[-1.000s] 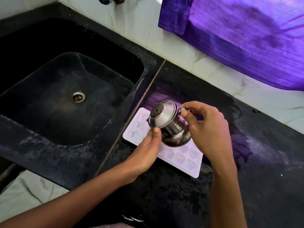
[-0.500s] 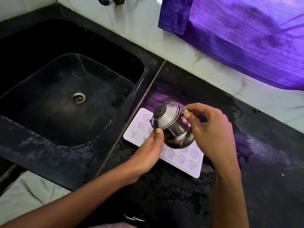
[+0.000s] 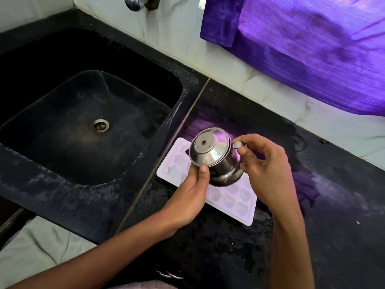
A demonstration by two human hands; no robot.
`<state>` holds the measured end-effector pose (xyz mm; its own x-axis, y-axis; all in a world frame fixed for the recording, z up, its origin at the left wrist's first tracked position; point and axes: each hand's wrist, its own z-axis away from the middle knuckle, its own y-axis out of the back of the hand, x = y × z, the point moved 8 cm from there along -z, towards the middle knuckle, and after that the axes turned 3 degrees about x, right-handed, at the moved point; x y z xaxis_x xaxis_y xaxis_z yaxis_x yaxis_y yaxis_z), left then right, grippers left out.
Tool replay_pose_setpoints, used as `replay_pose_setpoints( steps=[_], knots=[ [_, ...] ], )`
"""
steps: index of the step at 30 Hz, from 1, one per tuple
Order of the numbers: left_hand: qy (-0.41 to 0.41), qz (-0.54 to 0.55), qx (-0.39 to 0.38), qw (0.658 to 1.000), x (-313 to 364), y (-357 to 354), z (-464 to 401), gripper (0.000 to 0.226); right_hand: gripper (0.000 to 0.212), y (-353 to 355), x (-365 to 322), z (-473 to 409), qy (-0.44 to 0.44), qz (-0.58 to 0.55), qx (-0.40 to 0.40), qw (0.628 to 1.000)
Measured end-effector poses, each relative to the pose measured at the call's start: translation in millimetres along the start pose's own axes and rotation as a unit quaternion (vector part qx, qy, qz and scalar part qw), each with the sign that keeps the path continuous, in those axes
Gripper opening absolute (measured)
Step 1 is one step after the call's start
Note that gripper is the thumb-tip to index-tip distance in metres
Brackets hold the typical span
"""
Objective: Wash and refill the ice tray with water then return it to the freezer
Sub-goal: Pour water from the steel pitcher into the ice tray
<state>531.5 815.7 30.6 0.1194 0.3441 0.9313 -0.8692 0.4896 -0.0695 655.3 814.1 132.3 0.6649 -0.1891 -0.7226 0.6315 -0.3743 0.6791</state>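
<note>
A white ice tray with star and heart shaped cells lies flat on the wet black counter, just right of the sink. Above it a small steel lidded pot is tipped towards the left, its lid facing me. My right hand grips the pot's handle at its right side. My left hand supports the pot from below, thumb pressed on the lid's rim. The pot hides the tray's middle cells, so no stream of water is visible.
A black sink with a steel drain fills the left. A chrome tap is fixed to the white tiled wall at the top. A purple cloth hangs at the upper right.
The pot has shifted slightly right along the tray and tilted further, its lid turned more towards me. Both hands moved with it.
</note>
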Motion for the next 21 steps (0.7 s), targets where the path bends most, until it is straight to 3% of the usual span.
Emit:
replay_pose_setpoints(
  steps=[9,14,21],
  knots=[
    [0.031,0.035,0.007,0.999,-13.1,-4.7,11.7,0.054,0.014,-6.6,-16.1,1.3,0.051,0.077,-0.026,0.995],
    [0.046,0.071,-0.003,0.996,-29.9,-8.9,9.1,0.077,0.014,-11.1,-20.9,2.0,0.066,0.107,-0.041,0.991],
    [0.048,0.085,-0.004,0.995,-37.6,-11.4,5.7,0.077,0.012,-10.8,-21.8,3.6,0.064,0.115,-0.04,0.991]
  ],
)
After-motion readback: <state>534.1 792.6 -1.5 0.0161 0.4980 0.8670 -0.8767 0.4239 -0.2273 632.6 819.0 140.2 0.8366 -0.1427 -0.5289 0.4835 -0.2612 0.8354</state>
